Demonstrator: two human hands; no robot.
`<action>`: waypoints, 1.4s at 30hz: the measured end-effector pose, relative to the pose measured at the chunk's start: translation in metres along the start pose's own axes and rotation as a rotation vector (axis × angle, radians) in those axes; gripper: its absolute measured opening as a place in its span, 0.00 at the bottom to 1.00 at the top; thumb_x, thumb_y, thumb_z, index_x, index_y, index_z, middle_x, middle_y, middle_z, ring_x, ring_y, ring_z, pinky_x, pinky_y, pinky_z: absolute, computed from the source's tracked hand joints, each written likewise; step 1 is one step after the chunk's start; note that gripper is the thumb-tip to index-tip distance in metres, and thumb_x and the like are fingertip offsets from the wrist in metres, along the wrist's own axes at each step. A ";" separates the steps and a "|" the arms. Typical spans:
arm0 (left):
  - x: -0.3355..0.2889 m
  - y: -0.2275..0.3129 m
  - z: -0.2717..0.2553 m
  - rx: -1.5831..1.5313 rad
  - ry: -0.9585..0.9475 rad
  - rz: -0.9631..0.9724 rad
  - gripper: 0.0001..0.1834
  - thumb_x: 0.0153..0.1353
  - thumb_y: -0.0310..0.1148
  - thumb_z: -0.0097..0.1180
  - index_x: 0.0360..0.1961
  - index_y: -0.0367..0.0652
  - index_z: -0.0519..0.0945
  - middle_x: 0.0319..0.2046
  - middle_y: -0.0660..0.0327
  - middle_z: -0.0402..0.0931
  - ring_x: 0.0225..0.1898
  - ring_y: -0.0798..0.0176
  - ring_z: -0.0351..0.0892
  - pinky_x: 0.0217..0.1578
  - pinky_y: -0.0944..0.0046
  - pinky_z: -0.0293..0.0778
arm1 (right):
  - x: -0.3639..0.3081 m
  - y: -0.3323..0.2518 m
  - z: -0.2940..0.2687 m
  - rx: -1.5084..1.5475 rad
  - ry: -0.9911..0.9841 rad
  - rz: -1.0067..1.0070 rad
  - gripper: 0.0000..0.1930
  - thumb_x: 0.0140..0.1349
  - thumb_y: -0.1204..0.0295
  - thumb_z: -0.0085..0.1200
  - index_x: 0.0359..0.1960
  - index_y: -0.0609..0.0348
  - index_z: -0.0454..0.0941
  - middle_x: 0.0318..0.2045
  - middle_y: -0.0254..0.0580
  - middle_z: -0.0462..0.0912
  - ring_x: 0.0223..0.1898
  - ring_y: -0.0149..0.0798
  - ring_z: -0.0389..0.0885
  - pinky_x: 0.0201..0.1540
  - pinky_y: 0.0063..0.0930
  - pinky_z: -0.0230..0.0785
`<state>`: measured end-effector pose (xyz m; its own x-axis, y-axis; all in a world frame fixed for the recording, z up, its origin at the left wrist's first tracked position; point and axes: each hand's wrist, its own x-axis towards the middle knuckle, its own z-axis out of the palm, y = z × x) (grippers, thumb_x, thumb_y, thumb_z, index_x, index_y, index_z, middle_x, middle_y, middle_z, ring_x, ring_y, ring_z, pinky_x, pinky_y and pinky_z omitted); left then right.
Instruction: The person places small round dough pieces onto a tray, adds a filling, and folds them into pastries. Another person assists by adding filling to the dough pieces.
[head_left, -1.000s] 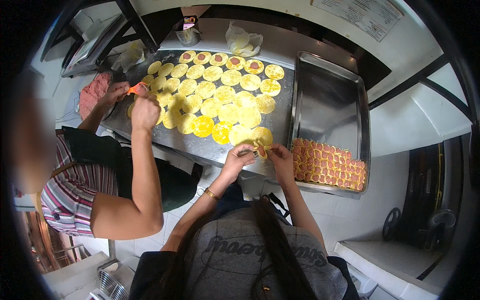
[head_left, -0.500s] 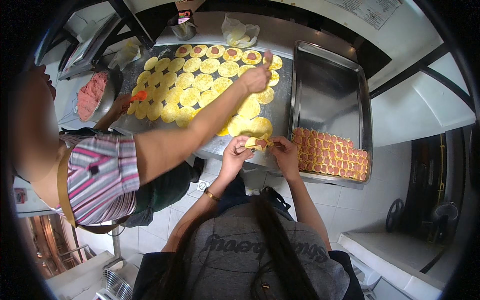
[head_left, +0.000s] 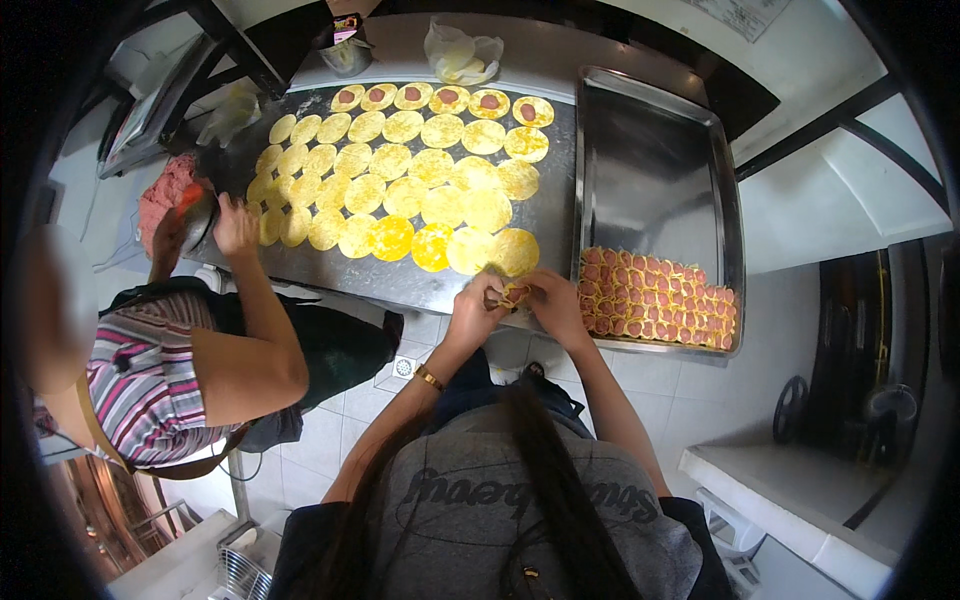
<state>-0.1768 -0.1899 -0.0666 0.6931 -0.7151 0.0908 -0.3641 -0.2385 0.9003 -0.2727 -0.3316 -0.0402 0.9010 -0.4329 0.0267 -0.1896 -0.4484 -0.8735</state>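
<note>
At the near edge of the metal table, my left hand [head_left: 474,307] and my right hand [head_left: 556,304] are both closed on a dumpling [head_left: 514,294]. Its yellow wrapper is gathered around pink meat filling, partly covered by my fingers. Just beyond my hands lies a round yellow wrapper [head_left: 515,251], one of several laid in rows. Along the far row, the wrappers carry dabs of pink filling [head_left: 489,102]. To the right of my hand, open-topped dumplings [head_left: 655,298] stand packed in the near end of a metal tray [head_left: 735,205].
At the left, a co-worker's hand [head_left: 236,228] is beside a bowl of pink meat filling [head_left: 165,200], near an orange-red utensil [head_left: 189,197]. A metal container [head_left: 346,57] and a plastic bag [head_left: 462,54] stand at the table's back.
The co-worker's arm has drawn back from over the wrappers to the meat bowl. The far row's rightmost wrapper now shows filling. In my hands, the wrapper is gathered tighter and my hands are closer together.
</note>
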 end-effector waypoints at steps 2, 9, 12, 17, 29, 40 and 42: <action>0.002 0.002 0.002 -0.069 -0.028 -0.134 0.14 0.43 0.20 0.65 0.32 0.40 0.75 0.35 0.57 0.77 0.34 0.60 0.82 0.32 0.65 0.77 | 0.003 0.008 0.004 -0.090 -0.010 -0.042 0.17 0.44 0.84 0.50 0.40 0.62 0.77 0.39 0.52 0.77 0.42 0.53 0.75 0.44 0.39 0.68; 0.004 -0.003 -0.002 0.109 -0.100 -0.027 0.17 0.42 0.23 0.66 0.36 0.39 0.75 0.27 0.54 0.79 0.29 0.56 0.81 0.31 0.62 0.77 | 0.001 -0.006 0.006 -0.109 -0.034 -0.086 0.16 0.44 0.83 0.48 0.38 0.61 0.76 0.38 0.52 0.76 0.43 0.56 0.73 0.45 0.44 0.66; 0.007 0.000 -0.007 0.064 -0.163 -0.029 0.17 0.44 0.23 0.65 0.37 0.38 0.76 0.29 0.53 0.80 0.33 0.57 0.83 0.34 0.63 0.77 | 0.003 0.006 0.012 -0.158 -0.038 -0.109 0.15 0.44 0.83 0.48 0.36 0.62 0.76 0.37 0.52 0.76 0.42 0.56 0.73 0.45 0.44 0.67; 0.007 -0.007 -0.011 0.010 -0.231 -0.033 0.14 0.46 0.24 0.65 0.35 0.37 0.76 0.30 0.52 0.81 0.34 0.56 0.83 0.34 0.64 0.77 | 0.001 0.006 0.014 -0.202 -0.026 -0.082 0.13 0.45 0.82 0.49 0.35 0.63 0.76 0.35 0.52 0.76 0.42 0.56 0.74 0.45 0.44 0.67; 0.011 0.002 -0.010 0.074 -0.132 0.012 0.17 0.45 0.29 0.66 0.37 0.39 0.76 0.30 0.51 0.79 0.31 0.50 0.81 0.36 0.59 0.76 | -0.001 0.003 0.015 -0.325 -0.054 -0.021 0.17 0.46 0.82 0.49 0.42 0.62 0.76 0.42 0.53 0.75 0.46 0.56 0.73 0.49 0.43 0.66; 0.013 0.005 -0.009 0.024 -0.298 -0.109 0.17 0.50 0.34 0.64 0.38 0.37 0.77 0.31 0.49 0.80 0.33 0.54 0.82 0.34 0.60 0.76 | -0.008 0.005 0.014 -0.337 -0.099 0.073 0.21 0.45 0.83 0.48 0.44 0.62 0.74 0.44 0.55 0.73 0.47 0.57 0.71 0.49 0.43 0.65; 0.017 0.010 -0.008 0.051 -0.316 -0.105 0.16 0.51 0.35 0.64 0.37 0.37 0.77 0.29 0.48 0.80 0.32 0.53 0.82 0.33 0.60 0.76 | -0.006 0.022 0.023 -0.365 -0.046 0.003 0.21 0.44 0.83 0.48 0.45 0.62 0.73 0.42 0.54 0.73 0.47 0.56 0.71 0.48 0.44 0.65</action>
<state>-0.1636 -0.1992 -0.0525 0.5042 -0.8513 -0.1450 -0.3369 -0.3486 0.8747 -0.2737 -0.3210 -0.0708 0.9151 -0.4032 -0.0048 -0.3118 -0.7001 -0.6423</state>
